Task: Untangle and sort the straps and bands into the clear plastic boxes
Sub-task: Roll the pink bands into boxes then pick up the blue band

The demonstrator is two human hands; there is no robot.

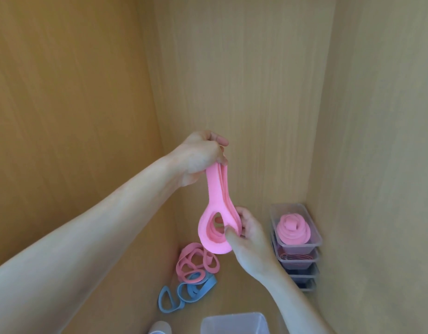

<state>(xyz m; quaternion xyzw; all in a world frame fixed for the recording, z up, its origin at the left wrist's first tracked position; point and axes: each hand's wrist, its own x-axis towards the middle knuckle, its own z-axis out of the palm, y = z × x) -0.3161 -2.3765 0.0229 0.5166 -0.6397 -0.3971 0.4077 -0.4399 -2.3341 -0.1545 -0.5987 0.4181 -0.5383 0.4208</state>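
Observation:
A folded pink band [214, 208] hangs in the air in several layers. My left hand [202, 156] grips its top end. My right hand [246, 233] pinches the looped lower end, thumb pressed into the layers. Below, on the wooden surface, lies a tangle of pink bands [197, 261] on top of blue bands [184, 294]. At the right, a stack of clear plastic boxes [304, 247] stands in the corner. The top box holds a coiled pink band [293, 229].
Wooden panels enclose the space on the left, back and right. An empty clear box [234, 323] sits at the bottom edge, with a pale cylindrical object [160, 327] beside it on the left.

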